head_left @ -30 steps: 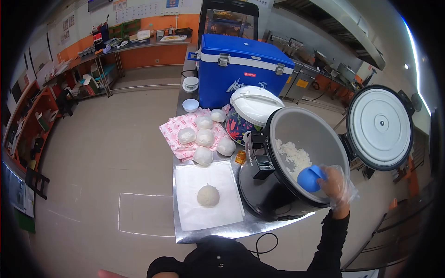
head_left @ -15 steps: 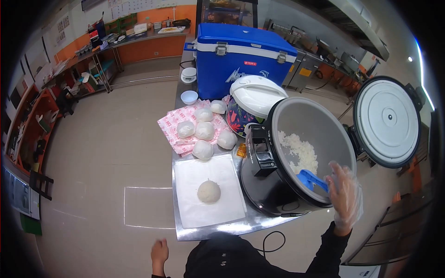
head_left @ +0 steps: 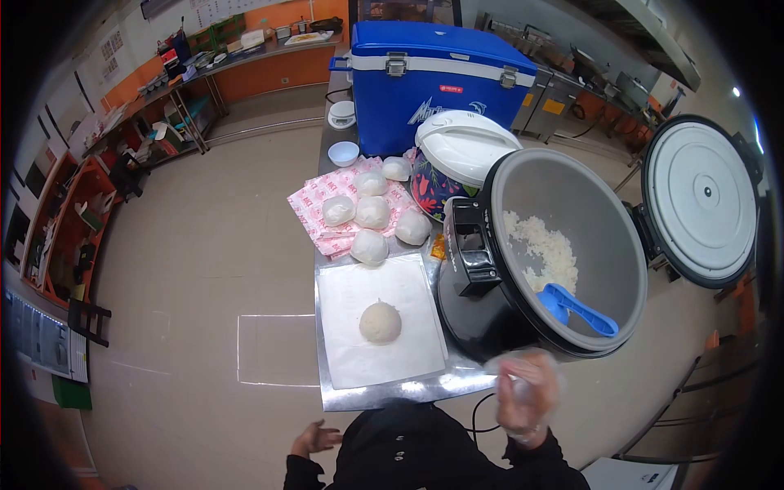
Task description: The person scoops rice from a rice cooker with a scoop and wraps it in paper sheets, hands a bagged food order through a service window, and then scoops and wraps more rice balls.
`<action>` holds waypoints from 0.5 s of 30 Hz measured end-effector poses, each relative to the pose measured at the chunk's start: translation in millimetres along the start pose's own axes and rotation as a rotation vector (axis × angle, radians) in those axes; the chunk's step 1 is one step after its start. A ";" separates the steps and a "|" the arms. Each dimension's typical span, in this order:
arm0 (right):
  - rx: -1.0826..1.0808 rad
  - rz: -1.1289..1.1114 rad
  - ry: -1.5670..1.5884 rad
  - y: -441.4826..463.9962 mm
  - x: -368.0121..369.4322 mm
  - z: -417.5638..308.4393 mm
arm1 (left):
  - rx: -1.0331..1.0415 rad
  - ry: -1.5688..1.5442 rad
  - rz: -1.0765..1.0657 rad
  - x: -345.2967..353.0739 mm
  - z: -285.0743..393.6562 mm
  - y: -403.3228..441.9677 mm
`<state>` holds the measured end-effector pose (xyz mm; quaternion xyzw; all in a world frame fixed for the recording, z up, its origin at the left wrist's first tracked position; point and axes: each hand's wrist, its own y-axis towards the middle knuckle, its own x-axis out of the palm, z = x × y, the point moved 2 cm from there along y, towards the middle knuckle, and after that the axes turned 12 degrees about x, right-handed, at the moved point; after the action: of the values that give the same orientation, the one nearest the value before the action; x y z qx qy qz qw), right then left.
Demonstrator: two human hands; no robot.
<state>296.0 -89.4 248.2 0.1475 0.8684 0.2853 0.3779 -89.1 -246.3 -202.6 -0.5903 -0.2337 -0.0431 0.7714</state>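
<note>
My right hand (head_left: 529, 396), in a clear plastic glove, is in front of the large rice cooker (head_left: 523, 314), below its rim. Motion smears its fingers, so their closure is unclear. A blue rice scoop (head_left: 576, 310) rests inside the pot beside a patch of white cooked rice (head_left: 547, 253), apart from the hand. My bare left hand (head_left: 317, 438) hangs low by the table's front edge, fingers stretched out and holding nothing. A rounded mound of rice (head_left: 380, 322) sits on white paper sheets (head_left: 351, 363).
Several wrapped white balls (head_left: 372, 212) lie around pink printed paper (head_left: 310, 198). Behind them are a pale blue bowl (head_left: 344, 153), a small scale (head_left: 342, 114) and a blue cooler box (head_left: 441, 98). A white lid (head_left: 465, 147) leans beside the cooker; the cooker's hinged lid (head_left: 702, 200) stands raised.
My right hand has let go of the scoop and moved left and down, out of the cooker. The scoop stays in the pot. My left hand's fingers have spread, and the view has shifted slightly.
</note>
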 end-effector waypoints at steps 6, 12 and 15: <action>0.238 -0.491 0.001 -16.9 60.8 17.4 | 1.260 0.788 1.124 32.2 119.3 -76.1; 0.184 -0.538 0.036 -92.0 133.4 82.2 | 1.655 1.225 0.605 217.9 166.1 -148.5; 0.282 -0.686 0.033 -98.4 143.6 83.5 | 1.616 1.557 0.284 241.8 160.0 -134.4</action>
<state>257.5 -67.7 60.3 -0.1061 0.9040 0.0222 0.4136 29.8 -87.0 47.5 0.2475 0.4203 -0.1473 0.8605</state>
